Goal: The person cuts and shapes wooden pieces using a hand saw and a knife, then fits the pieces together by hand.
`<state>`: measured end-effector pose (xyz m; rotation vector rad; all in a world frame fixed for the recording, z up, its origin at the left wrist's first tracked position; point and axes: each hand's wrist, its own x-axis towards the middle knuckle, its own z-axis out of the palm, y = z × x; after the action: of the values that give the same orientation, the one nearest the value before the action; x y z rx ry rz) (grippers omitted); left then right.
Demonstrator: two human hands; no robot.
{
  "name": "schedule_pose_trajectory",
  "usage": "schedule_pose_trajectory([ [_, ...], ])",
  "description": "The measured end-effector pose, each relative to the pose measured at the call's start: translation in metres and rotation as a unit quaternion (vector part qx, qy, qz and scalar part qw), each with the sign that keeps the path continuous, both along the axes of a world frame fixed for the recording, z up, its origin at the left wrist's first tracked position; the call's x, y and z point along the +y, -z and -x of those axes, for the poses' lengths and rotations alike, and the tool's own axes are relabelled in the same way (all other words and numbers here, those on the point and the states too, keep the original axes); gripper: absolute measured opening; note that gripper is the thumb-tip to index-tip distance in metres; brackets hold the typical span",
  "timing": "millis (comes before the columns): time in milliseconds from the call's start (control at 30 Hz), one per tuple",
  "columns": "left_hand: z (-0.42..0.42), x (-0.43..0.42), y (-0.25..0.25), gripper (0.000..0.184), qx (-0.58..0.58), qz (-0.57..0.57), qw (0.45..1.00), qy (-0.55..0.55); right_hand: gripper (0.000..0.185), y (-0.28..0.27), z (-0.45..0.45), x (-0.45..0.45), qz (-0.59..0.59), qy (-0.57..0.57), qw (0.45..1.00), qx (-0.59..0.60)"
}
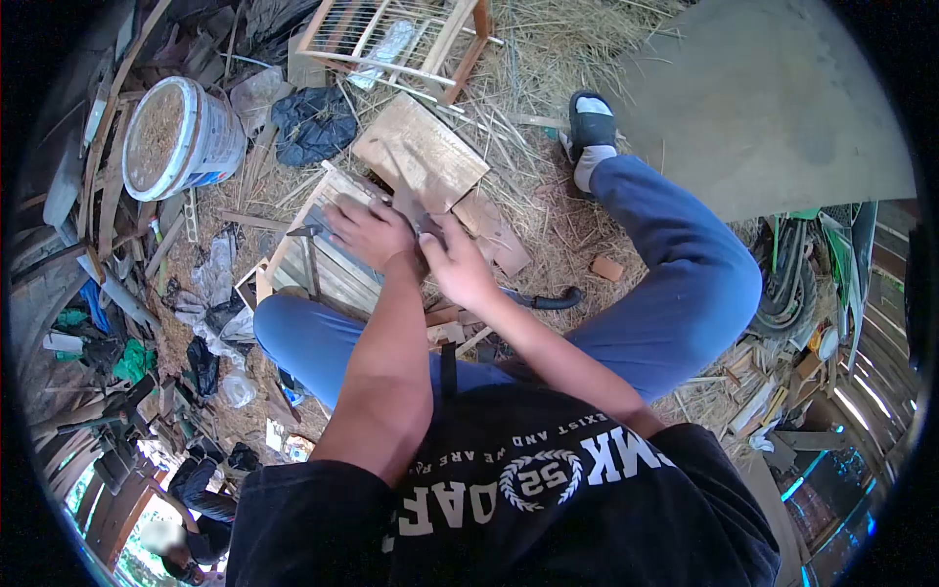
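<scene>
My right hand (pixel 460 266) is closed around the handle of a knife (pixel 407 201). Its broad blade points away from me, over a rough wooden board (pixel 416 147). Just left of it, my left hand (pixel 367 233) rests with fingers spread on a slatted wooden panel (pixel 337 259); what lies under its palm is hidden. A hammer (pixel 310 256) lies on the slats close to my left hand. Another flat piece of wood (pixel 494 230) is on the ground beyond my right hand.
A wooden cage (pixel 391 44) stands at the top. To the left are a white bucket (pixel 220 147), a black plastic bag (pixel 313 127) and scrap wood. A black curved pipe (pixel 556 299) and a brick piece (pixel 606 267) lie between my legs. Another person (pixel 201 543) is at lower left.
</scene>
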<state>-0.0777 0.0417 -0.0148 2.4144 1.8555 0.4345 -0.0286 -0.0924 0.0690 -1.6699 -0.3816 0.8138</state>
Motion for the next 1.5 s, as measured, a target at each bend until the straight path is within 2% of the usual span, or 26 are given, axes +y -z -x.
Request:
schedule_pose_trajectory([
  [33,0.004,0.0,0.005,0.064,-0.016,-0.028,0.999,-0.041,0.039,-0.004,0.001,-0.001,-0.001,0.001,1.0,0.0],
  [67,0.006,0.001,0.014,0.062,-0.011,-0.02,0.996,-0.09,0.041,-0.017,-0.004,0.001,0.049,-0.037,0.998,0.001],
  [133,0.003,0.0,0.008,0.062,0.027,-0.004,0.996,-0.086,0.041,-0.043,-0.009,-0.002,0.11,-0.091,0.99,0.021],
  [167,0.0,0.002,0.005,0.062,0.064,0.012,0.995,-0.08,0.041,-0.042,-0.005,-0.013,0.109,-0.091,0.99,0.021],
  [233,-0.002,0.0,0.005,0.063,0.071,0.011,0.994,-0.077,0.039,-0.04,0.007,-0.04,0.013,-0.039,0.998,-0.036],
  [267,-0.004,0.0,0.006,0.064,0.076,0.008,0.994,-0.078,0.039,-0.046,0.008,-0.054,0.015,-0.04,0.998,-0.034],
  [333,-0.006,0.001,0.006,0.064,0.071,0.014,0.995,-0.066,0.038,-0.059,0.003,-0.071,0.042,-0.064,0.994,0.073],
  [433,-0.006,0.001,0.002,0.065,0.075,0.031,0.995,-0.049,0.039,-0.032,-0.005,-0.031,0.046,-0.045,0.997,0.04],
  [500,-0.006,0.0,0.001,0.065,0.077,0.039,0.995,-0.056,0.04,-0.029,-0.026,0.001,0.083,-0.04,0.989,0.12],
  [567,-0.007,0.002,0.001,0.064,0.069,0.027,0.996,-0.046,0.04,-0.009,-0.026,0.008,0.052,-0.066,0.994,0.07],
  [633,-0.005,0.001,0.003,0.064,0.075,0.025,0.996,-0.043,0.04,-0.033,-0.009,-0.032,0.079,-0.057,0.993,0.061],
  [700,-0.007,0.002,0.005,0.064,0.073,0.022,0.996,-0.047,0.039,-0.047,-0.002,-0.071,0.032,-0.066,0.997,-0.02],
  [800,-0.003,-0.001,0.004,0.064,0.065,0.025,0.997,-0.038,0.04,-0.049,-0.007,-0.064,0.09,-0.092,0.991,0.025],
  [900,-0.003,-0.001,0.004,0.064,0.049,0.023,0.998,-0.044,0.041,-0.003,-0.027,-0.001,0.084,-0.067,0.992,0.06],
  [1033,-0.004,0.001,0.005,0.064,0.057,0.027,0.997,-0.04,0.041,-0.025,-0.001,-0.029,0.077,-0.033,0.996,0.029],
  [1100,-0.008,0.0,0.006,0.064,0.051,0.029,0.997,-0.051,0.04,-0.043,0.002,-0.074,0.076,-0.054,0.991,0.093],
  [1300,-0.009,0.004,0.0,0.063,0.059,0.026,0.997,-0.052,0.041,-0.035,0.027,-0.073,0.109,-0.081,0.99,0.04],
  [1333,-0.01,0.002,0.0,0.062,0.059,0.028,0.996,-0.056,0.041,-0.028,0.03,-0.075,0.04,-0.021,0.998,0.054],
  [1367,-0.009,-0.001,0.001,0.062,0.06,0.031,0.996,-0.057,0.041,-0.039,0.023,-0.078,0.043,-0.022,0.997,0.055],
  [1433,-0.009,0.001,0.001,0.062,0.052,0.023,0.997,-0.055,0.041,-0.07,-0.001,-0.085,0.125,-0.062,0.98,0.142],
  [1500,-0.009,0.003,0.001,0.062,0.052,0.015,0.997,-0.05,0.04,-0.07,0.0,-0.094,0.115,-0.089,0.983,0.11],
])
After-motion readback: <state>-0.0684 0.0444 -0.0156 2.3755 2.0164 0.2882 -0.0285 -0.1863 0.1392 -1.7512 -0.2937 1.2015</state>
